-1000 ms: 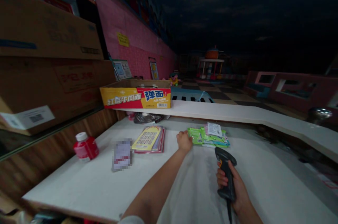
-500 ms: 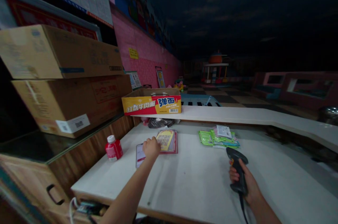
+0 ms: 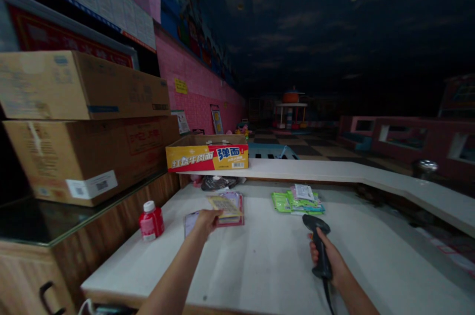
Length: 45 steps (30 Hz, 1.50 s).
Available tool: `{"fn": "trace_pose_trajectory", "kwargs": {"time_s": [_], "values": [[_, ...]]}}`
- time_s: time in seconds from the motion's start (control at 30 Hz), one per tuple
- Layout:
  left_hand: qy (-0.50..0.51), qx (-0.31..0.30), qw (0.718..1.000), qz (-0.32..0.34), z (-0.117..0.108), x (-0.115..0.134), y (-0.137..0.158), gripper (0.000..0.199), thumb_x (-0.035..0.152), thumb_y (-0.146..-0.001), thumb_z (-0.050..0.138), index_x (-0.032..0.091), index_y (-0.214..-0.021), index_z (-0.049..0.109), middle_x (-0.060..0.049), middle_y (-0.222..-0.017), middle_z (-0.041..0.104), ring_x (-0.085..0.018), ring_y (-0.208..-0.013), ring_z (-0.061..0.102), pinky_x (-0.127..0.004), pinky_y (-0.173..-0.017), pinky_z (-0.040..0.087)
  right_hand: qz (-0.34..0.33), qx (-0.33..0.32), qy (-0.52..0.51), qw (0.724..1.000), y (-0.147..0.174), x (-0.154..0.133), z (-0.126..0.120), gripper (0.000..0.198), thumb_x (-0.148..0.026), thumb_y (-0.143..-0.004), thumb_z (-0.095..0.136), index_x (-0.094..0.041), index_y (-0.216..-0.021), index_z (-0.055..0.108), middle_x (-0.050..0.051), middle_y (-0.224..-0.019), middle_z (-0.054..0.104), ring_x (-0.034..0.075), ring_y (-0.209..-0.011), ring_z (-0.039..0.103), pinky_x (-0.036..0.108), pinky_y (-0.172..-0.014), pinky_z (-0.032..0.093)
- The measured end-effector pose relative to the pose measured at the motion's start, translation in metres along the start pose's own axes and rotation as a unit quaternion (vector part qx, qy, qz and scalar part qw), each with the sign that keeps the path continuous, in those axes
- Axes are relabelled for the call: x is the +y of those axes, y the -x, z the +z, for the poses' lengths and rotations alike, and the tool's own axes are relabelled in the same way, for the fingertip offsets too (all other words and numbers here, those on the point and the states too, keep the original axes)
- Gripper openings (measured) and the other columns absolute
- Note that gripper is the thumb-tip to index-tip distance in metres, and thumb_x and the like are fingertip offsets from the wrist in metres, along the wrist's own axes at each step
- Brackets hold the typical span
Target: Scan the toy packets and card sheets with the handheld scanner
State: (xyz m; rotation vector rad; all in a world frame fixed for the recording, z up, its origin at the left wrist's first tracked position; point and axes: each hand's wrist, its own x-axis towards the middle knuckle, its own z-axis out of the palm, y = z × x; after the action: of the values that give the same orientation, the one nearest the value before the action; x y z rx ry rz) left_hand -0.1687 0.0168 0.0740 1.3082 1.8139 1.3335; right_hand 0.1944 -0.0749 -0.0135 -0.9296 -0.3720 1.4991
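On the white table (image 3: 256,268), left grip (image 3: 208,221) pinched on yellow card (image 3: 227,207) at its near-left corner, card tilted over red-edged booklets (image 3: 240,221); phone (image 3: 189,221) just beside. Right grip (image 3: 331,255) wrapped round black barcode scanner (image 3: 321,258), near green packets (image 3: 281,202). Red bottle (image 3: 151,226) on the left.

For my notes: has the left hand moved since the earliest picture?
Yes, leftward. The left hand was beside the green packets, past the right edge of the noodle box; now it is at the yellow card, left of that edge.
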Motion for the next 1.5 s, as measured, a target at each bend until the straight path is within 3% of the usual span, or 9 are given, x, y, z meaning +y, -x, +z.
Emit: {"fn": "trace_pose_trajectory", "kwargs": {"time_s": [0.13, 0.23, 0.33, 0.47, 0.73, 1.03, 1.3, 1.5], "values": [[0.083, -0.075, 0.993, -0.034, 0.032, -0.006, 0.020, 0.010, 0.015, -0.071, 0.065, 0.017, -0.076, 0.057, -0.005, -0.071, 0.070, -0.020, -0.065, 0.069, -0.032, -0.057, 0.055, -0.015, 0.007, 0.089, 0.996, 0.007, 0.010, 0.014, 0.038, -0.053, -0.076, 0.068, -0.018, -0.084, 0.055, -0.005, -0.046, 0.052, 0.009, -0.034, 0.045, 0.017, -0.032, 0.035], [0.197, -0.090, 0.976, 0.038, 0.061, -0.024, 0.038, 0.015, 0.028, -0.074, 0.062, 0.018, -0.084, 0.056, -0.006, -0.083, 0.071, -0.021, -0.077, 0.070, -0.034, -0.065, 0.057, -0.044, -0.009, 0.154, 0.987, 0.023, 0.019, 0.029, 0.043, -0.059, -0.074, 0.067, -0.019, -0.086, 0.056, -0.004, -0.046, 0.053, 0.011, -0.033, 0.047, 0.019, -0.030, 0.036], [0.244, -0.086, 0.958, 0.122, 0.086, -0.048, 0.048, 0.026, 0.040, -0.072, 0.060, 0.018, -0.086, 0.056, -0.008, -0.088, 0.070, -0.024, -0.086, 0.068, -0.039, -0.078, 0.056, -0.071, -0.055, 0.191, 0.977, 0.048, 0.027, 0.042, 0.051, -0.065, -0.071, 0.066, -0.019, -0.093, 0.057, -0.004, -0.050, 0.056, 0.011, -0.033, 0.048, 0.021, -0.030, 0.038], [0.259, -0.059, 0.956, 0.125, 0.102, -0.072, 0.051, 0.035, 0.046, -0.070, 0.061, 0.016, -0.089, 0.058, -0.010, -0.091, 0.069, -0.026, -0.087, 0.067, -0.042, -0.083, 0.054, -0.062, -0.080, 0.242, 0.965, 0.078, 0.035, 0.050, 0.059, -0.068, -0.069, 0.065, -0.020, -0.101, 0.055, -0.006, -0.051, 0.054, 0.009, -0.031, 0.045, 0.019, -0.028, 0.035], [0.205, -0.054, 0.969, 0.126, 0.105, -0.078, 0.049, 0.029, 0.041, -0.073, 0.057, 0.016, -0.088, 0.058, -0.009, -0.089, 0.068, -0.024, -0.086, 0.065, -0.039, -0.082, 0.052, -0.058, -0.091, 0.296, 0.949, 0.095, 0.057, 0.054, 0.061, -0.073, -0.066, 0.062, -0.018, -0.091, 0.054, -0.007, -0.051, 0.051, 0.008, -0.030, 0.043, 0.019, -0.029, 0.034], [0.079, -0.032, 0.987, 0.137, 0.096, -0.059, 0.059, 0.016, 0.025, -0.076, 0.049, 0.018, -0.086, 0.058, -0.007, -0.087, 0.068, -0.023, -0.083, 0.063, -0.035, -0.076, 0.050, -0.042, -0.078, 0.269, 0.959, 0.088, 0.058, 0.057, 0.052, -0.067, -0.070, 0.064, -0.019, -0.087, 0.051, -0.008, -0.051, 0.051, 0.007, -0.031, 0.041, 0.018, -0.029, 0.032], [0.184, -0.062, 0.974, 0.113, 0.104, -0.070, 0.053, 0.025, 0.039, -0.074, 0.057, 0.018, -0.086, 0.055, -0.009, -0.091, 0.067, -0.024, -0.086, 0.065, -0.040, -0.082, 0.052, -0.031, -0.080, 0.234, 0.968, 0.080, 0.059, 0.051, 0.050, -0.065, -0.071, 0.065, -0.020, -0.089, 0.053, -0.008, -0.051, 0.051, 0.007, -0.031, 0.041, 0.018, -0.029, 0.033], [0.312, -0.164, 0.931, 0.092, 0.101, -0.058, 0.061, 0.045, 0.049, -0.073, 0.064, 0.020, -0.102, 0.047, -0.006, -0.097, 0.068, -0.021, -0.085, 0.067, -0.038, -0.081, 0.053, -0.037, -0.079, 0.070, 0.994, 0.046, 0.020, 0.019, 0.050, -0.063, -0.073, 0.066, -0.018, -0.094, 0.057, -0.008, -0.051, 0.049, 0.005, -0.033, 0.038, 0.016, -0.031, 0.031]]}}
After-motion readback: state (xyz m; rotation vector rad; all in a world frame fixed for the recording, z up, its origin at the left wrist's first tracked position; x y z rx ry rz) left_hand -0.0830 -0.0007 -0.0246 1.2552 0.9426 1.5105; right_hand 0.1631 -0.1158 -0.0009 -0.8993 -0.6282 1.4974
